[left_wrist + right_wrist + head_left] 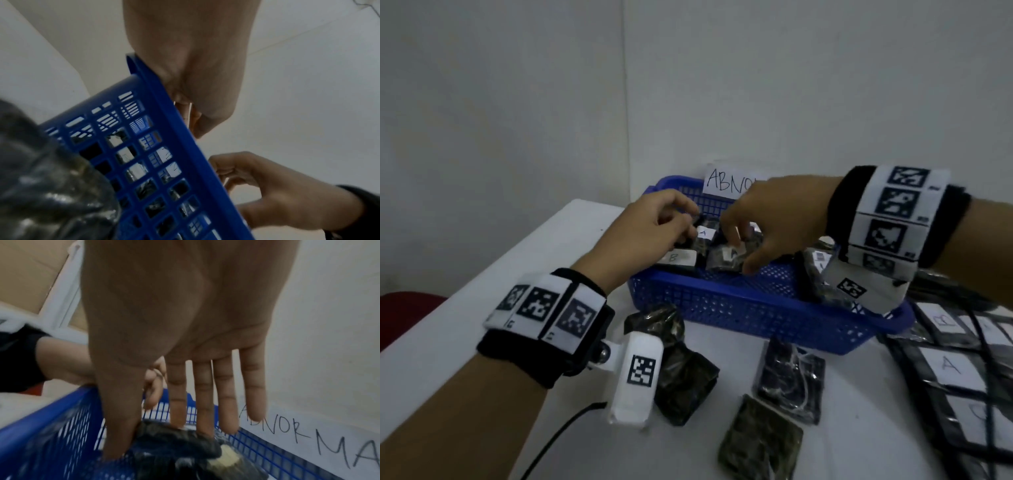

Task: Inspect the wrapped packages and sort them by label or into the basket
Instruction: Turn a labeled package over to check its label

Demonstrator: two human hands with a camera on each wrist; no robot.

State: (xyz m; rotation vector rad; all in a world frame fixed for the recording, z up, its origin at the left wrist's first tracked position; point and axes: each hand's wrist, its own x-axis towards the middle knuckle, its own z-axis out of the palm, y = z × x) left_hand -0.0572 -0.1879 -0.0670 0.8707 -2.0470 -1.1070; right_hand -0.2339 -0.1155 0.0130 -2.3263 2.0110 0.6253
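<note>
A blue mesh basket (739, 308) (185, 162) (51, 426) holds several dark wrapped packages. Both hands reach into it. My left hand (693, 221) (185, 73) has curled fingers pinching the end of a package labelled A (705, 233). My right hand (739, 255) (148, 438) comes down from the right. Its thumb and straight fingers pinch a dark wrapped package (722, 260) (185, 444) with a small white label. Another package labelled B (676, 258) lies at the basket's near left. In the left wrist view the basket rim hides the left fingertips.
A paper sign reading ABNORMA (726, 181) (308, 434) stands at the basket's back. Three loose dark packages (674, 370) (789, 380) (760, 442) lie on the white table before the basket. A black grid with A and B labels (948, 366) is at the right.
</note>
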